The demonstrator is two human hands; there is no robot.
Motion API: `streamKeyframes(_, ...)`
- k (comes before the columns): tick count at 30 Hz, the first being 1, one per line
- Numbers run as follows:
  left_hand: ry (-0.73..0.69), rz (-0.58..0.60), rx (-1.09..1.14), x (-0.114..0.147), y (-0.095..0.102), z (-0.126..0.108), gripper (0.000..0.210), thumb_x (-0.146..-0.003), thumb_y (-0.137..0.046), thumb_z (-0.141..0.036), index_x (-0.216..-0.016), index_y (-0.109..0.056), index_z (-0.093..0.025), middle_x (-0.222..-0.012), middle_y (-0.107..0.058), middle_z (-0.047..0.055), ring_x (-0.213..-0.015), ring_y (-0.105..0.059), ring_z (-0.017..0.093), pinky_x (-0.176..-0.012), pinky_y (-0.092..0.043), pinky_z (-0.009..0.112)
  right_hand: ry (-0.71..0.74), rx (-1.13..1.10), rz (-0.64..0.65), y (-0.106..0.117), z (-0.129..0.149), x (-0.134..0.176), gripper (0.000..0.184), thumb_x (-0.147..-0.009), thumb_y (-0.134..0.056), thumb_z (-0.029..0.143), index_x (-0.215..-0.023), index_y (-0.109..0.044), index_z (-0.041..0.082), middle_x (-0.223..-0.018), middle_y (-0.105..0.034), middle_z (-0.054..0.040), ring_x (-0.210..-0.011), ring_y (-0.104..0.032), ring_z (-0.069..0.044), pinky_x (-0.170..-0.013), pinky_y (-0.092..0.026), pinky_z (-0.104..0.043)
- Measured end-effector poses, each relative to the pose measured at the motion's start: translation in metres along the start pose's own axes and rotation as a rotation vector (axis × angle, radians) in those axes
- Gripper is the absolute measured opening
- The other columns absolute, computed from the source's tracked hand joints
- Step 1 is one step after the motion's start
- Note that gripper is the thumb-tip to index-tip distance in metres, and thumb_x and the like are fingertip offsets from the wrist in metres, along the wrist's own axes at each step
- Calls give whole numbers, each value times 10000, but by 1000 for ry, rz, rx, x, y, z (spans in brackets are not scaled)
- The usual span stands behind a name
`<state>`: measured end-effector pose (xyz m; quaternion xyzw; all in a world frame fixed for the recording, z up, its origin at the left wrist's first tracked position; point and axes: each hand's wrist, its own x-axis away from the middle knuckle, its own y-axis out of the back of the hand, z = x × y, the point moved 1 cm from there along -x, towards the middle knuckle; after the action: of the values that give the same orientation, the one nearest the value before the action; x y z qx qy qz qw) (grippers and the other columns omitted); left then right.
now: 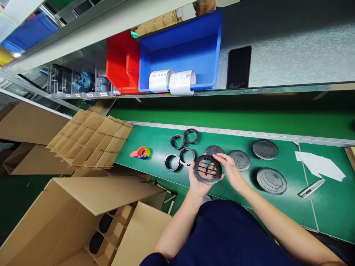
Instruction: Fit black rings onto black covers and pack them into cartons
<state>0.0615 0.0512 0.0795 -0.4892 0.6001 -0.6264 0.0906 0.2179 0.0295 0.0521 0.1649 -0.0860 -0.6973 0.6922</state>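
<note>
A round black air vent (198,168) with open slats lies in my left hand (197,184), whose fingers curl around it from below. Skin shows through the gaps between its slats. My right hand (231,170) is at the vent's upper right rim, fingers stretched out and their tips against the edge. Behind the hands are two dark round vents with closed faces (240,160) (213,150), the farther one partly covered. Two more closed vents (265,149) (271,181) lie to the right. Several black rings (172,162) are grouped at the left on the green table (155,168).
A tape roll (143,152) sits at the table's left. At right lie a utility knife (312,188) and white paper (321,165). A cardboard divider (91,138) stands above an open carton (69,221). The overhead shelf carries a blue bin (180,48), red bin (122,61) and phone (239,67).
</note>
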Motion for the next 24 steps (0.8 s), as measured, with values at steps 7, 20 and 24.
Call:
streamKeyframes(7,9,-250,0,-7,42,-3,371,-865,-574,-479,-990,-711,-157,-940,-750,69,-954,-665,231,-996,-439,350,135,334,386,-41,-8,12,875,-856,-632,545,-1561,-244,202,-1633,-117,-159,-1491,-108,-358,-1186,-232,-584)
streamKeyframes(20,106,-234,62,-20,68,-24,533,-861,-527,-630,-1052,-678,-155,-1094,-708,139,-1199,-567,341,-1084,-361,493,105,284,589,-87,-44,-23,1025,-777,-671,459,-1583,-81,228,-1606,-147,-153,-1456,-180,-357,-1164,-275,-550)
streamKeyframes(24,11,-385,12,-21,73,-58,584,-888,-451,-674,-1309,-531,-278,-1233,-642,113,-1204,-553,292,-1067,-344,571,113,436,337,-100,-47,-114,1000,-736,-694,478,-1564,-195,223,-1551,-228,-171,-1395,-248,-385,-1113,-316,-573)
